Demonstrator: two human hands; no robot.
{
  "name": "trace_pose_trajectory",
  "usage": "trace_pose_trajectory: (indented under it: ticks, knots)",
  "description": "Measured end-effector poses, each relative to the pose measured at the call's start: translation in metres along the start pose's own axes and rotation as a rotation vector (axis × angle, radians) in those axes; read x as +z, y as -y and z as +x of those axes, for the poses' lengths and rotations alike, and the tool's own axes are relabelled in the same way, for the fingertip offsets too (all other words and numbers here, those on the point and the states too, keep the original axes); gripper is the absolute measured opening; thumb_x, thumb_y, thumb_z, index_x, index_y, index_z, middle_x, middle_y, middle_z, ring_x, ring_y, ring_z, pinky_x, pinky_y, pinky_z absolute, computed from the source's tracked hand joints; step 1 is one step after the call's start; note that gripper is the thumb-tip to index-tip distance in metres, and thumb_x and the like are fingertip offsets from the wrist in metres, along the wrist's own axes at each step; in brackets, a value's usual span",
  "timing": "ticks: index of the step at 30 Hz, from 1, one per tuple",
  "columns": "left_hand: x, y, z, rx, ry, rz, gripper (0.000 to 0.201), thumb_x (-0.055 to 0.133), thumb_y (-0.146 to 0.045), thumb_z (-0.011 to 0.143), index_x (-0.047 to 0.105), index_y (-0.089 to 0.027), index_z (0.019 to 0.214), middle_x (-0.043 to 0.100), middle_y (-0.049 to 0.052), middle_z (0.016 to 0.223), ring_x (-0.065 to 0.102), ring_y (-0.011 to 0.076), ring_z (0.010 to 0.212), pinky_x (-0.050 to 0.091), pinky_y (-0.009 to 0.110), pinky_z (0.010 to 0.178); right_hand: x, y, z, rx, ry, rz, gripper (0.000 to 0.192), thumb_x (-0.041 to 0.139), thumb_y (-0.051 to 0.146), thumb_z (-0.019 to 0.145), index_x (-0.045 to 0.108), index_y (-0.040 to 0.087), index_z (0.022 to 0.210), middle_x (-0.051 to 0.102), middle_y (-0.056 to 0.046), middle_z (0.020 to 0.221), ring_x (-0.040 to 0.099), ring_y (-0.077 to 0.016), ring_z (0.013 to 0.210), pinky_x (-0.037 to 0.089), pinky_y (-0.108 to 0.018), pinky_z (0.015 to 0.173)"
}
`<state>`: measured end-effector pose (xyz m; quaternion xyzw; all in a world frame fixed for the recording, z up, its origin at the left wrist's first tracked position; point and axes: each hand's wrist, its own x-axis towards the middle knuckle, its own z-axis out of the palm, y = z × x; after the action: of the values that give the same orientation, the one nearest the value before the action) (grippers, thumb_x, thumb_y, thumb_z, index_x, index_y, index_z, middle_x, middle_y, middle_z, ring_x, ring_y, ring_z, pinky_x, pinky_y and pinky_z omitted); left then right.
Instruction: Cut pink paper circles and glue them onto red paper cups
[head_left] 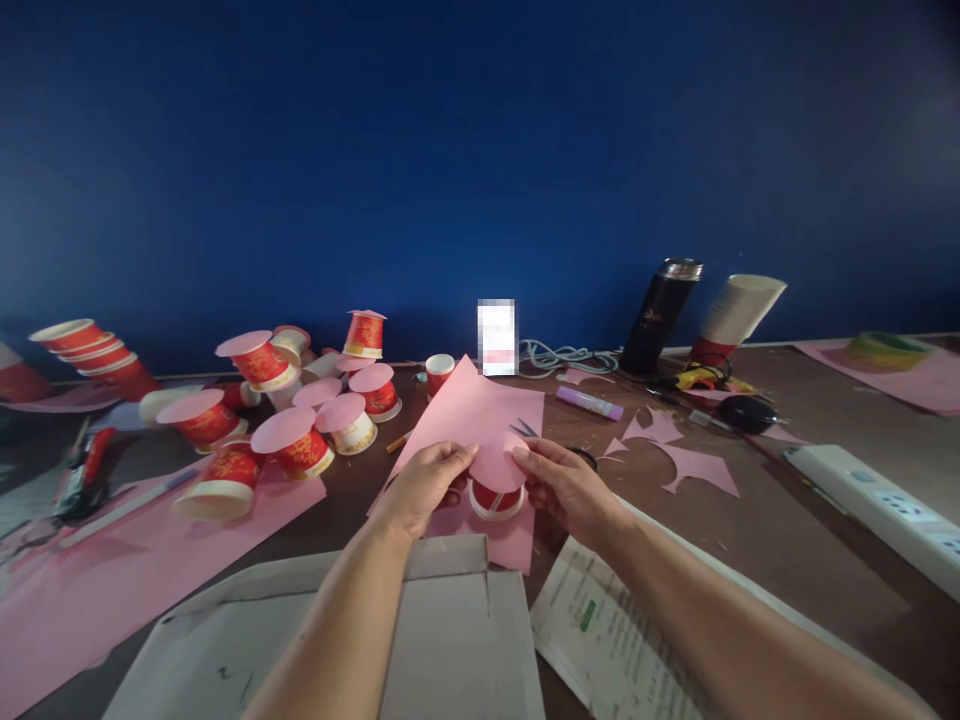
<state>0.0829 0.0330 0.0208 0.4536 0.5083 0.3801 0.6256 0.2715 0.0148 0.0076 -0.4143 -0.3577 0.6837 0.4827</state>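
Note:
My left hand (424, 488) and my right hand (568, 485) together hold a small red paper cup (496, 499), turned upside down, with a round pink paper disc (496, 462) pressed on its base. The fingers of both hands pinch the disc's edges. The cup sits over a pink paper sheet (480, 412) on the brown table. Scissors (529, 430) lie on that sheet just behind my right hand.
Several red cups topped with pink discs (294, 440) crowd the left. A purple glue stick (590, 403), pink scraps (697, 465), a black flask (661, 315), a power strip (874, 495), a cardboard box (420, 640) and printed papers (600, 630) surround my hands.

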Motion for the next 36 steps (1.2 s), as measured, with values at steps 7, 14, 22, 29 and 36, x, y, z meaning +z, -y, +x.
trace_pose_trajectory:
  ticks: [7,14,22,29,36]
  knots:
    - [0.0017,-0.0008,-0.0033,-0.033,-0.004,-0.030,0.040,0.074,-0.051,0.067,0.055,-0.017,0.073,0.054,-0.003,0.065,0.051,0.0087,0.060,0.039,0.019,0.053,0.0003,0.0005,0.0002,-0.004,0.009,0.001,0.036,0.080,0.044,0.069,0.069,0.019,0.093,0.049,0.005,0.064,0.036,-0.0045,0.051,0.026,-0.019,0.045]
    - [0.0031,-0.0018,-0.0057,-0.038,0.006,-0.031,0.038,0.072,-0.051,0.070,0.057,-0.017,0.076,0.058,-0.002,0.073,0.056,0.0100,0.065,0.047,0.022,0.059,0.0000,0.0005,-0.0005,-0.003,0.005,0.000,0.036,0.079,0.043,0.070,0.069,0.019,0.095,0.049,0.004,0.066,0.038,-0.0050,0.053,0.027,-0.018,0.045]
    - [0.0022,-0.0009,-0.0035,-0.022,0.059,-0.051,0.040,0.072,-0.053,0.070,0.056,-0.016,0.074,0.057,-0.002,0.072,0.058,0.0113,0.064,0.047,0.026,0.063,0.0008,0.0005,-0.0005,0.006,-0.005,-0.004,0.033,0.079,0.042,0.071,0.068,0.019,0.092,0.046,0.006,0.062,0.036,-0.0033,0.051,0.027,-0.015,0.045]
    - [0.0020,0.0013,-0.0009,-0.063,0.066,-0.126,0.037,0.079,-0.043,0.066,0.058,-0.014,0.078,0.062,0.001,0.075,0.063,0.0150,0.068,0.050,0.031,0.071,0.0009,0.0007,-0.0009,0.008,0.005,-0.006,0.035,0.078,0.042,0.072,0.068,0.018,0.094,0.047,0.005,0.064,0.039,-0.0032,0.052,0.029,-0.014,0.046]
    - [0.0029,-0.0023,-0.0021,-0.093,0.068,-0.141,0.037,0.079,-0.041,0.066,0.059,-0.014,0.081,0.064,0.002,0.074,0.062,0.0134,0.065,0.049,0.028,0.067,0.0017,0.0002,-0.0009,0.025,-0.019,-0.009,0.037,0.080,0.042,0.070,0.067,0.019,0.095,0.049,0.006,0.063,0.040,-0.0030,0.051,0.029,-0.014,0.046]
